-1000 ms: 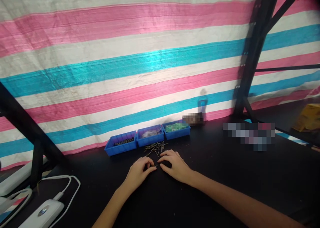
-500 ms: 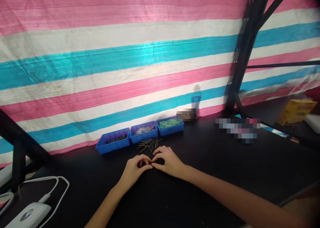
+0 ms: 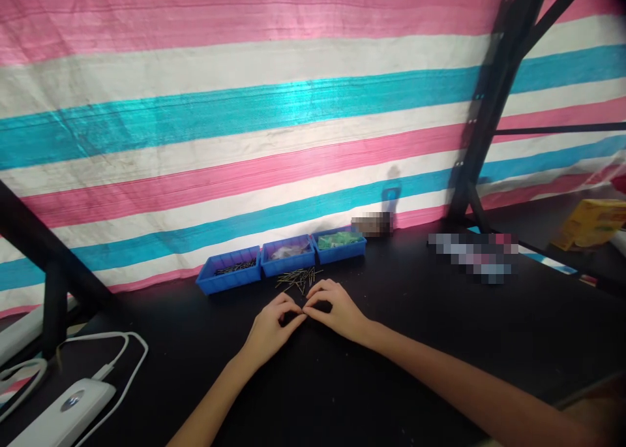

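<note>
My left hand (image 3: 274, 323) and my right hand (image 3: 337, 308) meet fingertip to fingertip over the black table (image 3: 313, 395). Both are closed in a pinch, thumb against forefinger. Whatever they hold between them is too small to make out. Just beyond the fingertips lies a loose pile of thin, dark metal pieces like screws or drill bits (image 3: 298, 278). Behind the pile stand three blue bins in a row. The left bin (image 3: 229, 282) holds more dark thin pieces, the middle bin (image 3: 289, 265) clear plastic bags, and the right bin (image 3: 341, 254) green-and-white packets.
A white device (image 3: 68, 411) with a white cable (image 3: 139, 362) lies at the left front. Black metal posts (image 3: 484, 134) rise at both sides before a striped tarp (image 3: 274, 134). At the far right stands a yellow box (image 3: 589, 224). Two blurred-out items lie on the table's back right.
The whole view has shifted slightly, so things appear a little further right. My hands stay together in the same pinch, with the fingertips slightly repositioned.
</note>
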Available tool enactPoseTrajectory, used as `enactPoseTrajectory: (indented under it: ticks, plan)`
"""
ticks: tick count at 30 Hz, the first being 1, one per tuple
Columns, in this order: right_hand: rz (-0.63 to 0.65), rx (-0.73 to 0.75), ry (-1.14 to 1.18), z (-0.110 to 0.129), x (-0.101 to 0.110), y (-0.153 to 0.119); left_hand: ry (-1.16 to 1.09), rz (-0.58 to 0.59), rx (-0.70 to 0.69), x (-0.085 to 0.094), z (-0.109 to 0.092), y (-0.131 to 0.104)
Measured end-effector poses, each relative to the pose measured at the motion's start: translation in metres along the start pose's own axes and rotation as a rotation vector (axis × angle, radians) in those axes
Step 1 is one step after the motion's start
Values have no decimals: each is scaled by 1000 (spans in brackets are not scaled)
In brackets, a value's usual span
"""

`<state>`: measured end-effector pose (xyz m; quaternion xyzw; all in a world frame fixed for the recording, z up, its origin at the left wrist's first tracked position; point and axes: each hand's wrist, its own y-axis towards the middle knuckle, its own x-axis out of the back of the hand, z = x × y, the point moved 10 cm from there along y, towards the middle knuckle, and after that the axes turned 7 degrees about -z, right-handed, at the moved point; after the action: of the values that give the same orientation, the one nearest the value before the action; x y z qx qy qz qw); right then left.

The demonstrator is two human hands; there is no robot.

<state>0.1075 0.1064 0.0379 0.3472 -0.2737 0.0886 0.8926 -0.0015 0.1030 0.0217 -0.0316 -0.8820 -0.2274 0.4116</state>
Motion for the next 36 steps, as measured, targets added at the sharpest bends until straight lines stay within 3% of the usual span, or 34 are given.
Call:
enactPoseTrajectory:
  ticks: [3,11,22,27,31,34,36]
  plan:
    - [-32,36,75,6,4,1,-15,-20,-26,0,-7,-2]
    - [-228,-54,216,0,26,2,-114,-247,7,19,-16,-5]
    - [-202,-23,255,5,23,2,-136,-330,27,31,-25,-8]
    - [-96,23,219,8,9,1,-193,-364,51,32,-21,-8]
    - [-97,-4,223,5,8,0,-259,-523,154,54,4,-8]
    - [-139,-84,218,-4,10,0,-357,-742,267,87,39,-13]
    - [-140,-109,212,-7,10,0,-432,-825,330,104,64,-16]
